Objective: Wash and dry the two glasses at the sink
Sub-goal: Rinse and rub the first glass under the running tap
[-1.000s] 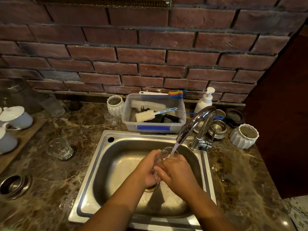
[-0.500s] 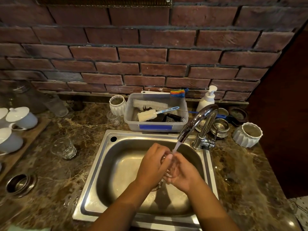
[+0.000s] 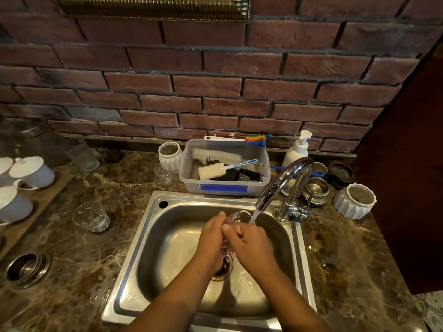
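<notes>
Behind the sink [image 3: 203, 198], a clear plastic tub [image 3: 256, 188] holds a white bottle brush [image 3: 215, 155], a sponge brush [image 3: 212, 171] and dark items too murky to tell apart. Over the sink's basin, the left hand [image 3: 212, 238] and right hand [image 3: 251, 245] are pressed together, both wrapped round a clear glass [image 3: 237, 215]. Its rim pokes out beside the water running from the faucet [image 3: 285, 178], and fingers hide the rest. The second glass [image 3: 91, 216] stands upright on the desk [image 3: 84, 271], left of the sink.

Glossy steel sink [image 3: 153, 226], rough brick wall [image 3: 208, 85].
</notes>
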Available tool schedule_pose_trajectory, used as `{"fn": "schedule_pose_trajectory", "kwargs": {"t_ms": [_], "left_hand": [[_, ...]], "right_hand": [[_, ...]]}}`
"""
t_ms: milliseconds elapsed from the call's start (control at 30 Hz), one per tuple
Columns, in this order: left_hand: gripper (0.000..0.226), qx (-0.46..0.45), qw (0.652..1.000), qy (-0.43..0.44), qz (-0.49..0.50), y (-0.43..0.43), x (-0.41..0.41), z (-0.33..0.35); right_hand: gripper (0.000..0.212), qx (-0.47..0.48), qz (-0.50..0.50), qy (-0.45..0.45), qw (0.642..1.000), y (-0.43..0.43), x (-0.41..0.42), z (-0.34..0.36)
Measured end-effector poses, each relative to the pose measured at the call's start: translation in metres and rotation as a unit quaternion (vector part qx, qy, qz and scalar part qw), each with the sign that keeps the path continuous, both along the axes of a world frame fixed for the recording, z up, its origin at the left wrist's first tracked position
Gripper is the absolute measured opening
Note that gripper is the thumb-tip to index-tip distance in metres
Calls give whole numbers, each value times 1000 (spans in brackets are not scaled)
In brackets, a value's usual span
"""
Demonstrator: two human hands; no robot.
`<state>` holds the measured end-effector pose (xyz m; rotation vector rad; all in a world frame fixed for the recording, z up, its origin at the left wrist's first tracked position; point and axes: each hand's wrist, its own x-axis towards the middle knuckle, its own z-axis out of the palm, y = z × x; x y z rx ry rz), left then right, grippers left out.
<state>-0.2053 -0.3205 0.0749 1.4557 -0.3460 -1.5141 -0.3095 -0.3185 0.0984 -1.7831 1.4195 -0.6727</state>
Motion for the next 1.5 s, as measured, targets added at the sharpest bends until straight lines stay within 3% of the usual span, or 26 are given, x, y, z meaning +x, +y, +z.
{"fn": "schedule_pose_trajectory", "kwargs": {"t_ms": [33,100,200,267,333,400,467,533,600,633,700,767,800,867,933,967,1000,1100,1167,1200,1233,1267,1333,1433,1500], "left_hand": [[31,-35,996,-81,-12,-1,0,-1],[24,-127,960,-246,-52,0,1,-3],[18,-241,855,-439,-133,7,6,-7],[34,-290,769,-528,-213,10,9,-12],[38,-314,738,-546,-243,11,11,-14],[23,-299,784,-497,-219,10,8,-10],[14,-237,878,-381,-166,6,0,-3],[20,-143,957,-223,-119,-1,-6,2],[25,-17,996,-36,-82,-5,-6,9],[29,35,996,55,-66,-5,-3,9],[41,77,976,196,-56,-3,6,7],[44,70,964,251,-62,-2,8,5],[42,67,968,234,-61,-3,5,4],[31,44,993,99,-39,-5,-4,4],[20,-45,992,-107,-38,-8,-10,4],[17,-112,971,-204,-59,-8,-11,3],[15,-174,936,-294,-88,-7,-8,2],[17,-291,788,-511,-184,-2,2,-2],[26,-315,719,-576,-227,-1,4,-6],[27,-311,719,-576,-233,0,5,-8],[23,-302,748,-547,-224,1,5,-8],[20,-282,794,-498,-203,1,4,-7],[21,-198,893,-372,-158,0,1,-4],[24,-19,982,-151,-115,0,-1,-1],[29,74,993,24,-85,2,2,3]], "right_hand": [[36,48,-45,-71,995,0,4,0],[32,174,-129,-217,952,-3,7,-3],[35,388,-197,-403,805,-11,-1,-21],[44,487,-201,-479,702,-11,-12,-31],[44,507,-184,-497,680,-11,-19,-38],[40,460,-177,-481,725,-13,-19,-40],[34,343,-177,-402,830,-13,-17,-35],[31,186,-128,-267,937,-11,-14,-23],[31,38,-21,-109,993,-9,-17,-14],[30,-23,37,-6,999,-7,-19,-10],[34,-120,121,164,972,-6,-21,-2],[45,-145,146,214,955,-5,-20,2],[51,-133,129,195,963,-3,-19,1],[50,-71,56,61,994,1,-16,-6],[37,47,-55,-132,989,2,-10,-13],[29,129,-116,-228,958,0,-8,-13],[24,226,-161,-321,905,-1,-8,-14],[34,446,-193,-513,707,-4,-17,-16],[40,485,-194,-531,667,-5,-22,-20],[39,486,-199,-520,673,-6,-22,-20],[38,482,-198,-504,689,-6,-21,-19],[35,467,-195,-476,719,-7,-19,-18],[29,384,-174,-393,817,-5,-16,-15],[30,167,-81,-170,968,0,-12,-8],[32,35,18,38,999,2,-11,-6]]}}
